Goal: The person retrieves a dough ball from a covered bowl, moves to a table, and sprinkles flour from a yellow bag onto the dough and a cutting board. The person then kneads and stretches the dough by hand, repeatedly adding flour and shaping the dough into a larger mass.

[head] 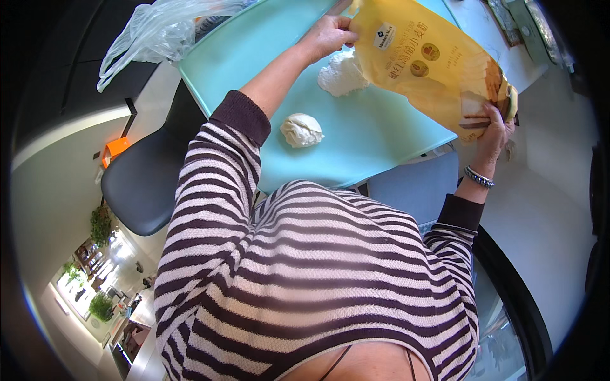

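A large yellow flour bag (410, 62), printed with writing and a picture of bread, is held between my two hands above the table. Its upper left edge is pinched by my left hand (333, 35). My right hand (495, 126), with a beaded bracelet at the wrist, grips the bag's lower right end. Beneath the bag's left side, a heap of white flour (340, 76) lies on the glossy turquoise tabletop (381, 138). Closer to my body, a pale lump of dough (301, 130) rests on the same surface, apart from the flour.
A clear plastic bag (164, 33) hangs over the table's far left corner. A dark chair (138, 190) stands to the left, and a blue-grey chair seat (414, 183) is at the near right edge. A marble-like surface (481, 33) adjoins at the upper right, with packages on it.
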`<state>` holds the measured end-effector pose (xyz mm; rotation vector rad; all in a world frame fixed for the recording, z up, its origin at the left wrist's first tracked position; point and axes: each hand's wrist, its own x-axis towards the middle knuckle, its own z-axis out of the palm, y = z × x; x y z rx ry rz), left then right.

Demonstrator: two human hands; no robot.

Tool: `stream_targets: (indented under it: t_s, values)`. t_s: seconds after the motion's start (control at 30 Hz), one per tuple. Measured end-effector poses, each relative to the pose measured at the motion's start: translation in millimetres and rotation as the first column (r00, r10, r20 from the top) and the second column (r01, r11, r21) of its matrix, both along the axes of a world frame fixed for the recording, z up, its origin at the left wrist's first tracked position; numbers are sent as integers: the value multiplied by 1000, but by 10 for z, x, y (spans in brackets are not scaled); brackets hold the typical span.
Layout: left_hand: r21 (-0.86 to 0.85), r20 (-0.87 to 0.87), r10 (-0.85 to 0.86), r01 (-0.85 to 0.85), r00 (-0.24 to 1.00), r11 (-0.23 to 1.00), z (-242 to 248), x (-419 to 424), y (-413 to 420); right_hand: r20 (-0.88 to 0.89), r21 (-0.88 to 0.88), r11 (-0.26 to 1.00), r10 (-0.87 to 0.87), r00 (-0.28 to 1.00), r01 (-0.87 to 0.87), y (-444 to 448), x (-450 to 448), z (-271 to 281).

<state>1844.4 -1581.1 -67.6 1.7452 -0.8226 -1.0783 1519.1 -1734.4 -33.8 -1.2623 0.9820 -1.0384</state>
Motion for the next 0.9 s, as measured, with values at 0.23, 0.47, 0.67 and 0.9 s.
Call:
stream_targets:
  t_s: [0.23,0.47,0.67,0.9]
  values:
    - [-49,-51,-100,98,994,994,99,7,-451,70,259,966,-11,997,-8,-400,-360,-659]
    - [-142,-179,-88,63,980,988,786,-165,-655,320,608,770,-14,947,-194,-154,-231,-799]
    - [-239,-234,-71,13,970,971,1334,-375,-798,437,616,760,-109,893,-209,-87,70,-1078]
    - [-360,-330,-131,4,935,933,1655,-521,-1121,631,528,747,-25,775,-405,-204,513,-1113]
